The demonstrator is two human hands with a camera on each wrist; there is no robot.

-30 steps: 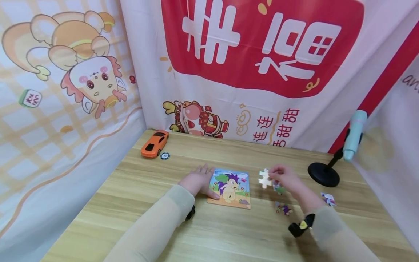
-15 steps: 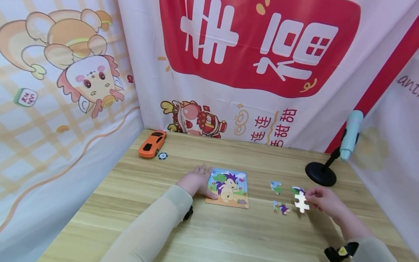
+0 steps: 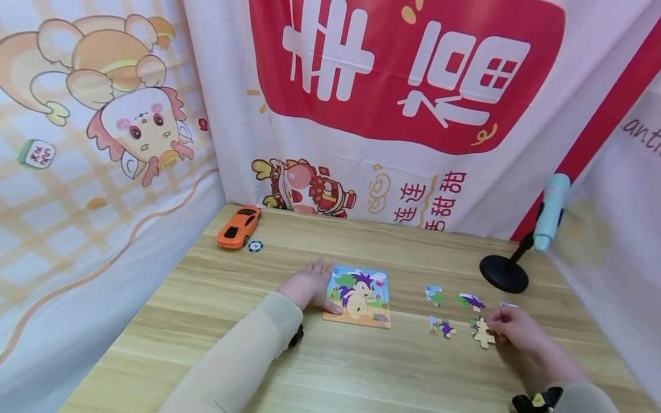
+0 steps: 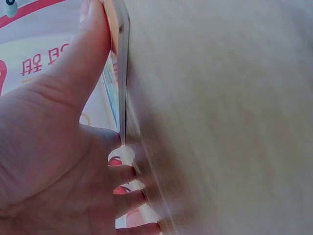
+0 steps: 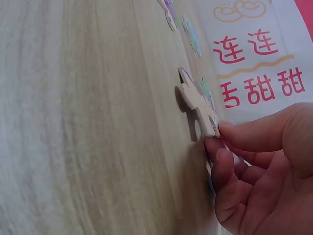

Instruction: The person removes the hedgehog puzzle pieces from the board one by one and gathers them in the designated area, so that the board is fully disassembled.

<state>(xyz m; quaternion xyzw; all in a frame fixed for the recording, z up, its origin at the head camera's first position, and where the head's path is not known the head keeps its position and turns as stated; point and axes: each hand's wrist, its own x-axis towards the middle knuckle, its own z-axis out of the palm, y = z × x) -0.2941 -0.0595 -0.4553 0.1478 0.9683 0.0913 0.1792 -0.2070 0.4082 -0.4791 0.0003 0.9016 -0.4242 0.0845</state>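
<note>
A puzzle piece (image 3: 483,333), tilted just above the table (image 3: 361,367) near three loose pieces (image 3: 443,327), is pinched by the right hand (image 3: 516,330), while the puzzle board (image 3: 358,296) is pressed by the left hand (image 3: 308,285), fingers apparently spread, so a slackened pinch could drop the piece askew.

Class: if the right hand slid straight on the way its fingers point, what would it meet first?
Beyond the puzzle piece that the right hand pinches, probably the loose piece to its left; depth is uncertain.
</note>
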